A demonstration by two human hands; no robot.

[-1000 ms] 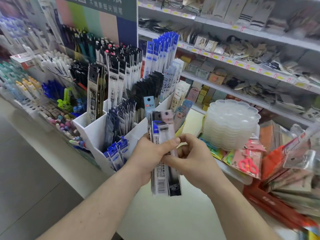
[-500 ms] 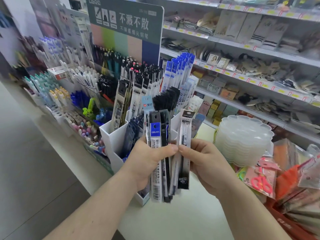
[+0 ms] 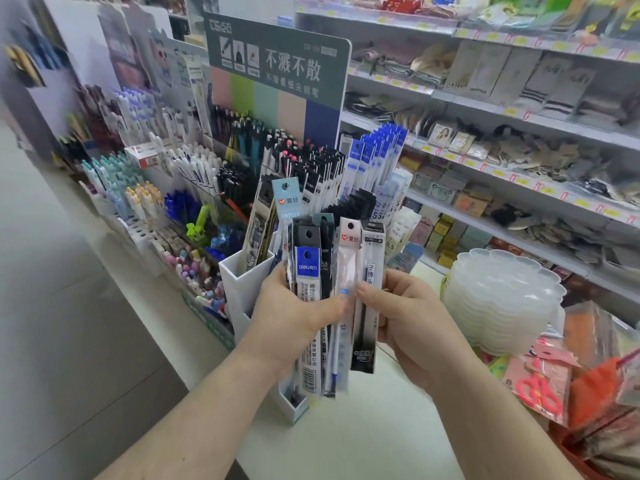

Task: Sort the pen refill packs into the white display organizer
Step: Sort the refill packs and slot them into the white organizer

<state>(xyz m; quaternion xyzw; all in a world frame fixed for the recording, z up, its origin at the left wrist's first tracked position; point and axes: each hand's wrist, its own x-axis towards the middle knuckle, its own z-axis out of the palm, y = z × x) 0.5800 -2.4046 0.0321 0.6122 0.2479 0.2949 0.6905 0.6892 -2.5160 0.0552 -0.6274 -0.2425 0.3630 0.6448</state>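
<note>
White counter (image 3: 363, 441) w/ white organizer (image 3: 242, 282), clear tray stack (image 3: 502, 306).

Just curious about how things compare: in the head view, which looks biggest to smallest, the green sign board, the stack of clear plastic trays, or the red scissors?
1. green sign board
2. stack of clear plastic trays
3. red scissors

As seen only: the board stands farther from the camera, so nearness does not inflate its rank.

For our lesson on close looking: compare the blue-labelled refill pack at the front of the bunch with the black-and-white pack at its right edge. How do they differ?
The blue-labelled refill pack bears a blue panel; the black-and-white pack has grey print and a black base. The left hand holds the blue one in the bunch; the right hand pinches the other. The blue one hangs lower. Both are slim, upright hang-packs.
</note>
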